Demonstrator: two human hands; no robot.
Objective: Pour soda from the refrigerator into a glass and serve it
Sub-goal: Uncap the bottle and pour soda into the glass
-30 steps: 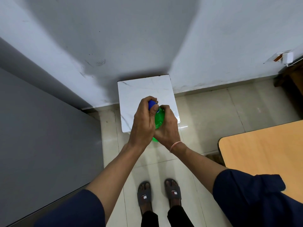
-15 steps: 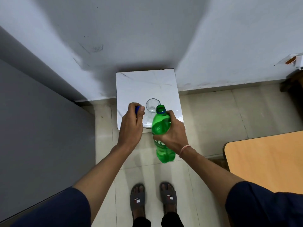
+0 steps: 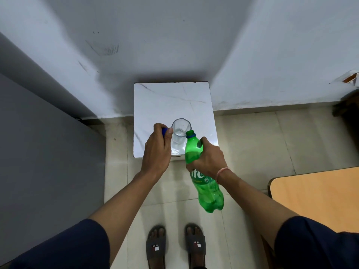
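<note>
A clear empty glass [image 3: 179, 131] stands upright near the front of a small white marble-look stand [image 3: 172, 101]. My right hand [image 3: 208, 159] grips a green soda bottle [image 3: 204, 177] around its upper body; the bottle is uncapped and tilted, its open mouth just beside the glass rim. No liquid is seen flowing. My left hand [image 3: 157, 150] is closed around the blue bottle cap [image 3: 164, 131], just left of the glass.
A grey wall corner rises behind the stand. A large dark grey surface [image 3: 42, 162] fills the left side. An orange-topped table [image 3: 318, 199] juts in at the right. My feet in grey slippers [image 3: 175, 247] stand on the tiled floor.
The cap came off and my left hand carried it to the left. The bottle has tipped toward the glass, its mouth now close to the rim.
</note>
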